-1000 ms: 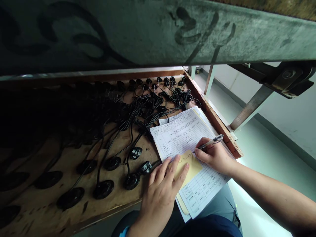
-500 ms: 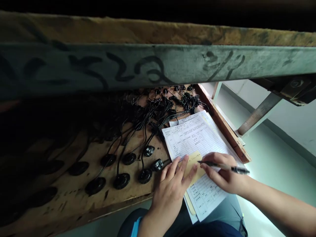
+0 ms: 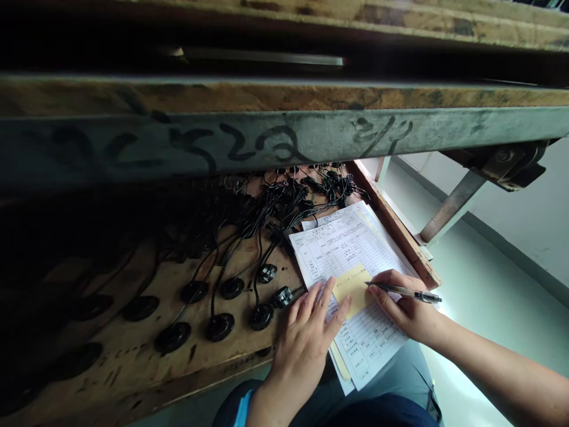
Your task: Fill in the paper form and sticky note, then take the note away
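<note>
A yellow sticky note with a line of handwriting lies on a stack of printed forms. My left hand rests flat with fingers spread, its fingertips on the note's left edge and on the paper. In my right hand is a black pen, gripped between thumb and fingers. Its tip points at the right side of the note; whether it touches cannot be told. Another yellow slip sticks out from under the forms at the lower left.
Black round plugs with cables stand on the wooden shelf, left of the papers. Tangled black cables lie farther back. Low overhead runs a marked metal beam. A raised wooden edge borders the shelf on the right.
The camera view has shifted, so the beam sits lower and more of the shelf above shows. The pen and right hand have moved slightly right, uncovering more of the note and its writing.
</note>
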### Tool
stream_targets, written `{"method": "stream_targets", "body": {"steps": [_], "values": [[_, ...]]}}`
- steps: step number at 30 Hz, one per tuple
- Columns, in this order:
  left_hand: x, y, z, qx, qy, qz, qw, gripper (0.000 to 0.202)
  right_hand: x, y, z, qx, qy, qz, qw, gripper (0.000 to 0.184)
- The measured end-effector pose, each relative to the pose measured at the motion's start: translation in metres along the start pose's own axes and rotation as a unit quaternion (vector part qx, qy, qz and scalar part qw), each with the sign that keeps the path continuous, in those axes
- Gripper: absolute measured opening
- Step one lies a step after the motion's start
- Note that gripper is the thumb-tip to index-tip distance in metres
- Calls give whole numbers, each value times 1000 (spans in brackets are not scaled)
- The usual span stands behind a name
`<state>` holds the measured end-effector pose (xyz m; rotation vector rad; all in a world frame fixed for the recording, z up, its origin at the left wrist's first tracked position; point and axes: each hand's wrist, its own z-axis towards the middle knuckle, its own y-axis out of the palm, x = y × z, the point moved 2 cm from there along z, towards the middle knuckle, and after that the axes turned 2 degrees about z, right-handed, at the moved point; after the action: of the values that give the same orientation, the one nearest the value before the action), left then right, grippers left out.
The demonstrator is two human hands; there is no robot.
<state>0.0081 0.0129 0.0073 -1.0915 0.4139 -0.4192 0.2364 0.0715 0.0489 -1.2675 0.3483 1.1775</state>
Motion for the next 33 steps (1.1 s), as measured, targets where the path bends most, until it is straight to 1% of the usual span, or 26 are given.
{"method": "stream_targets", "body": {"steps": [2,5,11,15,19,21,24,26,28,33], "values": [[0,0,0,-4,1,-6,1000,72,3,-3,1,13,4,-1,1000,8],[0,0,0,-8,1,-12,1000,70,6,-4,3,13,13,6,1000,9],[-1,1,-1,-9,7,-3,1000,70,5,2,10,6,9,14,1000,11],[0,3,-1,-14,2,5,1000,70,4,3,18,3,18,22,1000,16],[0,2,1,-9,-7,-1,1000,68,3,2,25,-9,60,46,997,21],[0,1,1,-5,-10,-3,1000,66,3,4,28,-20,94,86,992,25],[0,1,0,2,-2,0,1000,64,5,13,35,-39,140,166,975,28],[-1,3,0,3,1,2,1000,63,7,20,39,-51,161,195,966,26],[-1,4,-1,0,-1,5,1000,60,9,26,43,-55,172,201,963,21],[1,4,0,4,-11,1,1000,59,12,29,44,-64,181,197,961,14]]}}
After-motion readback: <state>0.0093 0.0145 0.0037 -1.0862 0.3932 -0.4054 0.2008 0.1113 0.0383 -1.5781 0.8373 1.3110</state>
